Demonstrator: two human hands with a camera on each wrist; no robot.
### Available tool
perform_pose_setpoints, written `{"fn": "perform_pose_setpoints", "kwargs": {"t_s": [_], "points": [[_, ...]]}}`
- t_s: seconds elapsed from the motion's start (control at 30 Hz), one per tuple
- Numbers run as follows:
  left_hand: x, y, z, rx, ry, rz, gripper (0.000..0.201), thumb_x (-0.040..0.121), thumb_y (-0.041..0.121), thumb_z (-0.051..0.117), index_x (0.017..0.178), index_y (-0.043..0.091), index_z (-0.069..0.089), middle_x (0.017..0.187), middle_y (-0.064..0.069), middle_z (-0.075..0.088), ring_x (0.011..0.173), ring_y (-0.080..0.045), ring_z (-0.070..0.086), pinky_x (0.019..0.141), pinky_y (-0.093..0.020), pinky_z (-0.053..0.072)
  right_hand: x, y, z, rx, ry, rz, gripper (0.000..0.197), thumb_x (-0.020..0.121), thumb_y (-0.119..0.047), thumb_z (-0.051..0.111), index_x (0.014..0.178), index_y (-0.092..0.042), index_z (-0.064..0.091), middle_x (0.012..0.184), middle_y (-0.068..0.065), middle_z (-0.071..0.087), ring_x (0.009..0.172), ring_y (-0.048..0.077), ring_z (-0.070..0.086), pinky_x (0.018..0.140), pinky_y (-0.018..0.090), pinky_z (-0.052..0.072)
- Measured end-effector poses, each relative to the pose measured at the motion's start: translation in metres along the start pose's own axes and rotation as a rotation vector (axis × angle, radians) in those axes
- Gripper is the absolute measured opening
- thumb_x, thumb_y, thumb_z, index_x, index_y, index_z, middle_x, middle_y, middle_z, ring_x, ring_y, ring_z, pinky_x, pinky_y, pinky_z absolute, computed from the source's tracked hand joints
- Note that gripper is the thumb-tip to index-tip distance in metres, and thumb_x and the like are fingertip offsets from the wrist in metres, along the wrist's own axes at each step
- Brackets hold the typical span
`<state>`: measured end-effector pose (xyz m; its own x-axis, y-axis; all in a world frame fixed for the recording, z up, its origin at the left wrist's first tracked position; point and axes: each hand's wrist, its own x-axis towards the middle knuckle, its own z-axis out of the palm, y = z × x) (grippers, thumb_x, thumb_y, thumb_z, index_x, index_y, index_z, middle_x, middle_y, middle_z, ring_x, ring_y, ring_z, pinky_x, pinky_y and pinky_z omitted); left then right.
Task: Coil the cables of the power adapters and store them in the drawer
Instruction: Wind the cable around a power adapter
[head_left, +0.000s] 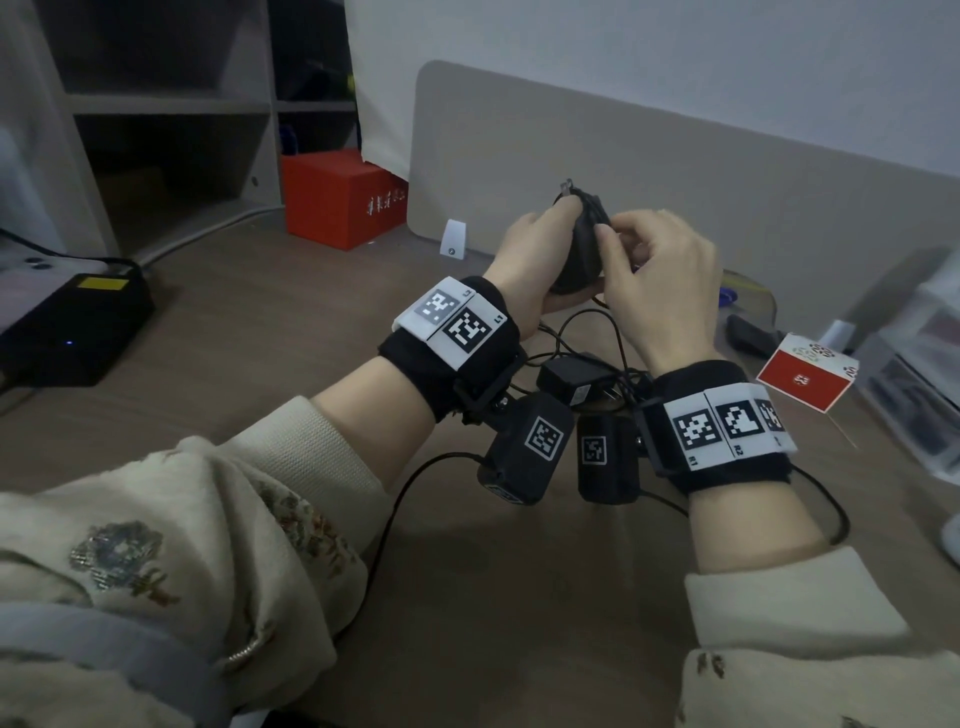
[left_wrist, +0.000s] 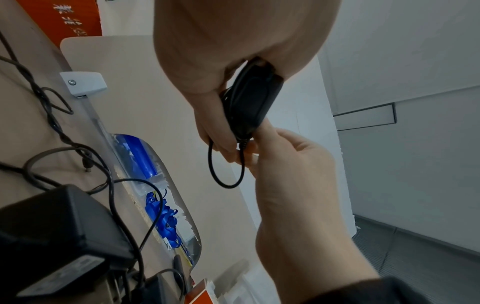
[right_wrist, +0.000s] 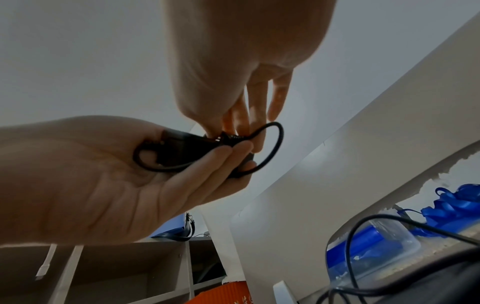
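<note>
My left hand (head_left: 540, 260) grips a black power adapter (head_left: 581, 244) held upright above the desk, with its cable wound round it. The same adapter (left_wrist: 252, 102) fills the left wrist view, a short cable loop (left_wrist: 226, 170) hanging from its lower end. My right hand (head_left: 644, 260) pinches the cable (right_wrist: 272, 144) right at the adapter's end. A second black adapter (head_left: 569, 382) lies on the desk below the hands, amid loose tangled cables (head_left: 587, 332). No drawer shows in any view.
A beige divider panel (head_left: 649, 171) stands behind the hands. A red box (head_left: 337, 200) sits at the back left and a black device (head_left: 72, 322) at the far left. A red-and-white box (head_left: 802, 376) and clear plastic bins (head_left: 919, 364) lie at the right.
</note>
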<state>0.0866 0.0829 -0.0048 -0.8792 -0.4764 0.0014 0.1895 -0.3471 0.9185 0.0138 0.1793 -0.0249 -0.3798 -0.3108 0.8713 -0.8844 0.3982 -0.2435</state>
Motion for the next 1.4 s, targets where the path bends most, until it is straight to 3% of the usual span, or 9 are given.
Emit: {"fn": "perform_pose_setpoints", "kwargs": {"t_s": [0.2, 0.3, 0.37, 0.6, 0.77, 0.87, 0.93, 1.1, 1.4], "points": [[0.001, -0.003, 0.003, 0.067, 0.002, 0.022, 0.034, 0.100, 0.026, 0.044, 0.125, 0.006, 0.056, 0.121, -0.017, 0.063, 0.098, -0.026, 0.065, 0.061, -0.033, 0.061, 0.000, 0.000, 0.002, -0.093, -0.002, -0.016, 0.024, 0.094, -0.026, 0.051, 0.092, -0.007, 0.066, 0.090, 0.010, 0.067, 0.080, 0.033, 0.060, 0.072, 0.039, 0.042], [-0.001, -0.003, 0.005, 0.085, -0.012, 0.036, 0.034, 0.100, 0.025, 0.043, 0.127, 0.006, 0.054, 0.119, -0.014, 0.061, 0.096, -0.024, 0.064, 0.062, -0.032, 0.061, 0.000, -0.005, 0.000, -0.149, -0.036, 0.074, 0.020, 0.096, -0.023, 0.046, 0.097, -0.014, 0.063, 0.099, 0.001, 0.064, 0.099, 0.027, 0.056, 0.108, 0.051, 0.028], [-0.001, -0.003, 0.005, 0.090, -0.013, 0.040, 0.035, 0.100, 0.025, 0.042, 0.128, 0.006, 0.053, 0.117, -0.014, 0.060, 0.090, -0.022, 0.063, 0.057, -0.030, 0.059, -0.001, -0.008, 0.000, -0.136, -0.072, 0.134, 0.017, 0.097, -0.023, 0.045, 0.098, -0.018, 0.061, 0.100, -0.008, 0.057, 0.112, 0.020, 0.046, 0.114, 0.059, 0.013], [0.001, -0.006, 0.005, 0.091, -0.020, 0.026, 0.037, 0.101, 0.026, 0.043, 0.129, 0.005, 0.052, 0.126, -0.018, 0.059, 0.093, -0.024, 0.064, 0.055, -0.029, 0.057, -0.004, -0.006, 0.006, 0.170, -0.051, 0.272, 0.014, 0.093, -0.019, 0.049, 0.091, -0.015, 0.062, 0.098, -0.011, 0.047, 0.109, 0.023, 0.039, 0.100, 0.051, 0.034], [0.000, -0.001, 0.004, 0.068, -0.030, 0.048, 0.035, 0.101, 0.027, 0.045, 0.127, 0.005, 0.052, 0.124, -0.019, 0.059, 0.088, -0.027, 0.069, 0.075, -0.043, 0.062, -0.002, -0.009, 0.006, 0.509, -0.053, 0.425, 0.013, 0.086, -0.038, 0.053, 0.079, -0.046, 0.061, 0.104, -0.001, 0.057, 0.105, 0.025, 0.056, 0.091, 0.050, 0.051], [-0.004, -0.001, 0.004, 0.037, -0.028, 0.072, 0.029, 0.102, 0.026, 0.044, 0.122, 0.005, 0.050, 0.119, -0.018, 0.057, 0.082, -0.028, 0.069, 0.073, -0.039, 0.062, 0.000, -0.010, 0.003, 0.634, -0.032, 0.440, 0.015, 0.091, -0.025, 0.061, 0.083, -0.037, 0.065, 0.102, 0.007, 0.064, 0.085, 0.002, 0.058, 0.074, 0.022, 0.053], [-0.006, 0.000, 0.005, 0.018, -0.037, 0.065, 0.027, 0.102, 0.026, 0.044, 0.119, 0.006, 0.050, 0.121, -0.018, 0.056, 0.096, -0.034, 0.069, 0.069, -0.036, 0.063, 0.001, -0.010, 0.001, 0.737, 0.001, 0.442, 0.014, 0.093, -0.010, 0.062, 0.086, -0.021, 0.065, 0.087, 0.000, 0.065, 0.074, -0.004, 0.059, 0.061, 0.013, 0.048], [-0.009, 0.004, 0.006, -0.025, -0.046, 0.040, 0.025, 0.102, 0.026, 0.045, 0.118, 0.007, 0.050, 0.126, -0.020, 0.053, 0.109, -0.040, 0.064, 0.058, -0.032, 0.061, 0.001, -0.008, 0.000, 0.820, 0.076, 0.492, 0.014, 0.086, -0.015, 0.070, 0.096, -0.019, 0.062, 0.089, -0.002, 0.069, 0.091, 0.022, 0.067, 0.079, 0.037, 0.058], [-0.009, 0.006, 0.006, -0.027, -0.075, -0.012, 0.032, 0.103, 0.027, 0.044, 0.125, 0.006, 0.053, 0.127, -0.023, 0.056, 0.095, -0.035, 0.066, 0.054, -0.032, 0.060, -0.001, -0.007, 0.001, 0.904, 0.105, 0.482, 0.015, 0.091, -0.007, 0.065, 0.101, -0.018, 0.061, 0.081, -0.009, 0.068, 0.078, 0.011, 0.062, 0.054, 0.022, 0.050]]}}
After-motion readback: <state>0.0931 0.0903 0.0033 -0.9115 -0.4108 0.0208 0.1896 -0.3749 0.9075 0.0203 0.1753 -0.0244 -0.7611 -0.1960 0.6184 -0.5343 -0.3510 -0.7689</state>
